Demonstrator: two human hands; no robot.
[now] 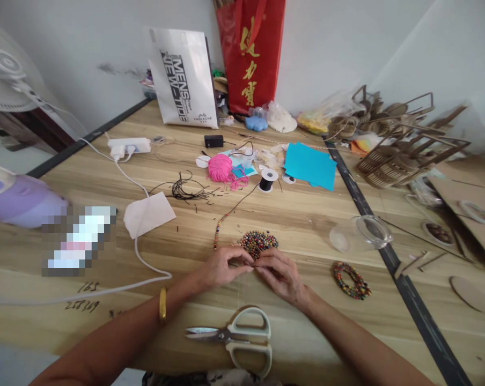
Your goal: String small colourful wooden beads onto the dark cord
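Note:
My left hand (pixel 225 266) and my right hand (pixel 280 274) meet fingertip to fingertip over the wooden table. My left fingers pinch the end of a dark cord (pixel 242 199), which runs from a white spool (pixel 266 181) and carries a row of small colored beads (pixel 217 233). The right hand's fingertips are pressed together too; what lies in them is too small to make out. Just beyond my fingers is a pile of loose multicolored beads (pixel 259 241). White-handled scissors (pixel 234 335) lie partly spread near me. A coiled bead string (pixel 351 280) rests right of my right hand.
A clear jar (pixel 361 234) lies on its side at right. Pink yarn (pixel 220 168), cut black cords (pixel 188 188) and blue sheets (pixel 310 165) lie farther back. A white cable (pixel 140 252) crosses the left side, near a phone (pixel 81 238) and a power strip (pixel 129 146).

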